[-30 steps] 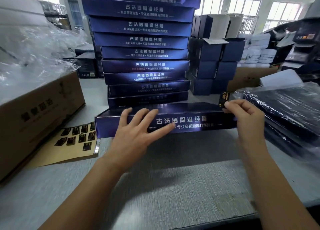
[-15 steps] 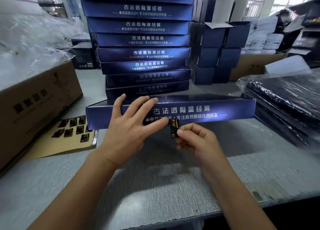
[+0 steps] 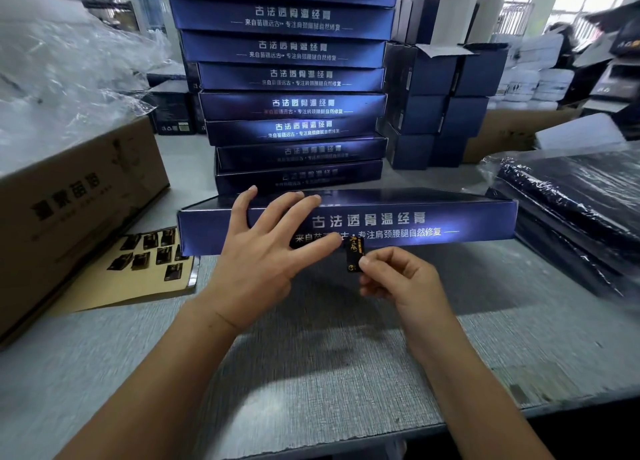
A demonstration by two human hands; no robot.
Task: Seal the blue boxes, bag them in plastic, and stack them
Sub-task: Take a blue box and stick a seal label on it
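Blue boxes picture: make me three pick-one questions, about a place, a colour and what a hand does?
1. Where does the sticker sheet lie?
A) left of the front blue box
B) on top of it
C) right of it

2. What colour is the sticker that the right hand pinches?
A) white
B) black and gold
C) red

3. How is the left hand?
A) a fist
B) pinching the sticker
C) fingers spread on the box

Answers: A, it lies beside the box's left end; B, it is dark with gold marks; C, straight fingers rest on the box.
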